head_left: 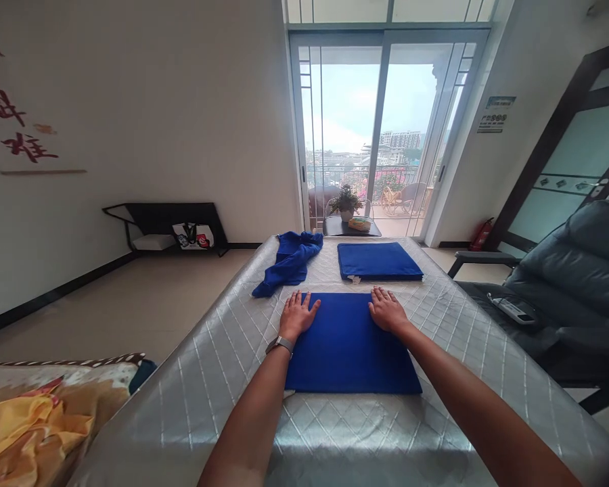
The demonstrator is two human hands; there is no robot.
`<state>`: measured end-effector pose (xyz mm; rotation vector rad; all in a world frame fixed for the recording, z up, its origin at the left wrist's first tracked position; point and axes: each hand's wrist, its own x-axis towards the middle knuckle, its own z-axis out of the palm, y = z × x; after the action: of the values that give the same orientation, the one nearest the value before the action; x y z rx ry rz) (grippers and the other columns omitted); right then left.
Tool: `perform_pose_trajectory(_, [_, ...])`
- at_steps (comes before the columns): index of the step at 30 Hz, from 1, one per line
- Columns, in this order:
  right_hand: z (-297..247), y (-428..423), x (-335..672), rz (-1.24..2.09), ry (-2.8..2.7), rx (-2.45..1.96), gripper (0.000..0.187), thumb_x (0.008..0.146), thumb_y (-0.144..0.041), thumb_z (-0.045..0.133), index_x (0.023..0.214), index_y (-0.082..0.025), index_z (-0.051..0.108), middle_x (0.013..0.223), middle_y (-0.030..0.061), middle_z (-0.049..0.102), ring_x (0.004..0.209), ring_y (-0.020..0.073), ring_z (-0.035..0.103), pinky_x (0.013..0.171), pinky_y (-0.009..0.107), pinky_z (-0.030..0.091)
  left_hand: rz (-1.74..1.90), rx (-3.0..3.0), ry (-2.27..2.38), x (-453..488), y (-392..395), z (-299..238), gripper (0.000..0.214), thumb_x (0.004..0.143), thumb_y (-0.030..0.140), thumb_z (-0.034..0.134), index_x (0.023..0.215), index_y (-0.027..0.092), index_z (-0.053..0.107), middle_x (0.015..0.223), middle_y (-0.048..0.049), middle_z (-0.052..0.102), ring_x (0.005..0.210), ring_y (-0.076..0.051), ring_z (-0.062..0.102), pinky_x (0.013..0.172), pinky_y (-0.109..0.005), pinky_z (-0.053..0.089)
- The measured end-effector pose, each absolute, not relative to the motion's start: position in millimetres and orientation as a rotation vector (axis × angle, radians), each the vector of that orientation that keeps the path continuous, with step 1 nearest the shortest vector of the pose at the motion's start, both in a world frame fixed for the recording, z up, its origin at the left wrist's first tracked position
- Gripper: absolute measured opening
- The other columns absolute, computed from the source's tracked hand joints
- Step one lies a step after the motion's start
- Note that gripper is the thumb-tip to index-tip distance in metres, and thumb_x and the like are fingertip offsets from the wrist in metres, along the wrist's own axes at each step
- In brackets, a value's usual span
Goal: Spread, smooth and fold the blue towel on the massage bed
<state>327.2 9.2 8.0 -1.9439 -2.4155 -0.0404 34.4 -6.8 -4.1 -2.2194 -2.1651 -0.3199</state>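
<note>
Both arms reach forward from the lower edge of the view, bare along their visible length and converging slightly toward the hands. Left arm (254, 406) nearly straight; left hand (297, 314) palm down, fingers extended and lightly spread, thumb angled inward. Right arm (467, 399) likewise straight; right hand (387, 310) palm down, fingers extended, pointing away from the body. The two hands lie level with each other, well apart, neither closed around anything.
</note>
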Motion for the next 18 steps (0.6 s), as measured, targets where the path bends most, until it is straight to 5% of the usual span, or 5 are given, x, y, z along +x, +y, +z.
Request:
perform_pose_trajectory(4, [0,13,327,0.151,-2.342,-2.025,0.068,0.103,-0.041,0.018,0.159,-0.004,0.021,0.167,0.0131,0.016,0.154,0.0207,0.011,0.123,0.037,0.012,-0.322,-2.221,-2.193,34,-5,-5,0.077,0.099,0.067,0.014,0.156,0.021,0.034,0.163,-0.0108,0.032,0.152,-0.029,0.022,0.122,-0.049,0.021])
perform_pose_trajectory(18, [-3,6,326,0.166,-2.248,-2.009,0.069,0.103,-0.044,0.020,0.158,-0.003,0.021,0.166,0.0132,0.018,0.153,0.0206,0.013,0.124,0.036,0.010,-0.220,-2.094,-2.129,37,-9,3,0.072,0.101,0.062,0.017,0.153,0.019,0.041,0.160,-0.0117,0.038,0.151,-0.030,0.025,0.124,-0.050,0.011])
